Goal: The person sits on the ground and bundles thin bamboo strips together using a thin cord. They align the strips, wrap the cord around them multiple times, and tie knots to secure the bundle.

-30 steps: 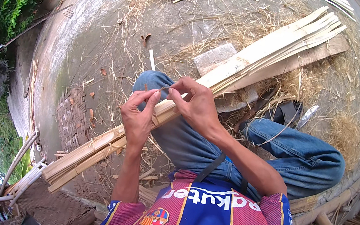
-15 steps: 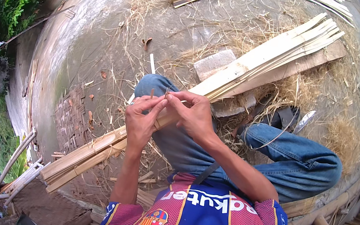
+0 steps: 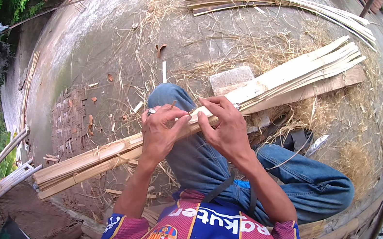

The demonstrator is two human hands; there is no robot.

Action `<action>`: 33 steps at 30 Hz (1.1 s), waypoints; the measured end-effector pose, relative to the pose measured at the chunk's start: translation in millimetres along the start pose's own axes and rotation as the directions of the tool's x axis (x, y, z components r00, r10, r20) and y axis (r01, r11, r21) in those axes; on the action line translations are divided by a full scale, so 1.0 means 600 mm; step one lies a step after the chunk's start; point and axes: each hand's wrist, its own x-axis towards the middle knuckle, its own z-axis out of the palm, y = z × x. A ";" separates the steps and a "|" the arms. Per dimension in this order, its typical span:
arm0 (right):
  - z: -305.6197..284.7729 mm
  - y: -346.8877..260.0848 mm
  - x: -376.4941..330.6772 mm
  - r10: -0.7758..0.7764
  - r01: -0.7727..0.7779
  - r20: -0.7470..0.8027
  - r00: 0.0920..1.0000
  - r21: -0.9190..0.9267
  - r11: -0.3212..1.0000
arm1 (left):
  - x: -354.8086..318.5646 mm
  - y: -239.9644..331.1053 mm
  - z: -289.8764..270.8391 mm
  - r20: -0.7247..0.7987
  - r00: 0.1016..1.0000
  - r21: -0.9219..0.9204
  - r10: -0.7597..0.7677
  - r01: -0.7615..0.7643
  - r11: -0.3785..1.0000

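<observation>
A long bundle of split bamboo strips (image 3: pixel 295 75) runs slantwise from the lower left to the upper right, crossing over my bent leg. Ties circle its near end. Above its middle, my left hand (image 3: pixel 160 132) is closed, thumb against fingers, pinching a thin brown strip (image 3: pixel 172 104) whose short end sticks up. A ring shows on that hand. My right hand (image 3: pixel 227 127) lies over the bundle just beside it, thumb and fingers spread apart. What lies under its palm is hidden.
A plank (image 3: pixel 321 86) and a pale block (image 3: pixel 230 78) lie under the bundle's far part. Another bamboo bundle (image 3: pixel 276 2) lies at the back. Shavings (image 3: pixel 358 155) litter the concrete floor. A blade (image 3: pixel 317 144) is near my right leg; a woven mat (image 3: pixel 72 117) lies left.
My right hand has left its pinch beside the left fingertips and moved right, its fingers spreading over the bundle. The left hand stays pinched. The whole view has shifted slightly.
</observation>
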 end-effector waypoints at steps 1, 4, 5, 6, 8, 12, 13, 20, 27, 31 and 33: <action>-0.004 0.004 0.009 -0.165 0.165 0.010 0.986 -0.086 0.983 | -0.001 0.001 -0.001 -0.002 1.000 0.056 0.010 -0.010 0.998; -0.015 0.020 0.033 -0.468 0.497 0.176 0.866 -0.208 0.842 | -0.003 0.004 0.001 -0.014 0.995 0.099 0.103 -0.101 0.990; -0.016 0.019 0.039 -0.429 0.486 0.256 0.866 -0.228 0.844 | -0.002 0.003 0.002 -0.031 0.986 0.115 0.164 -0.159 0.980; -0.019 0.016 0.043 -0.387 0.476 0.333 0.860 -0.249 0.843 | -0.004 0.002 -0.002 0.014 0.987 0.118 0.158 -0.158 0.980; -0.021 0.008 0.047 -0.331 0.472 0.433 0.839 -0.272 0.839 | -0.004 -0.003 -0.004 0.038 0.979 0.097 0.199 -0.202 0.975; -0.007 -0.004 0.039 -0.323 0.492 0.456 0.829 -0.321 0.810 | -0.004 -0.011 -0.005 0.083 0.965 0.088 0.251 -0.258 0.962; -0.002 -0.006 0.035 -0.328 0.496 0.443 0.834 -0.343 0.798 | -0.003 -0.011 -0.006 0.074 0.963 0.101 0.260 -0.267 0.958; 0.007 0.021 0.050 -0.545 0.603 0.266 0.795 -0.251 0.757 | 0.002 0.010 -0.028 0.076 0.988 -0.075 0.135 -0.129 0.989; -0.002 0.013 0.038 -0.343 0.446 0.358 0.869 -0.264 0.855 | 0.017 -0.009 -0.066 0.242 0.953 -0.036 0.180 -0.177 0.984; 0.009 0.016 0.025 -0.331 0.404 0.339 0.881 -0.170 0.899 | 0.025 -0.006 -0.070 0.316 0.925 -0.016 0.213 -0.219 0.975; 0.020 0.016 0.020 -0.362 0.416 0.303 0.881 -0.135 0.899 | 0.030 -0.007 -0.078 0.362 0.911 -0.033 0.198 -0.200 0.979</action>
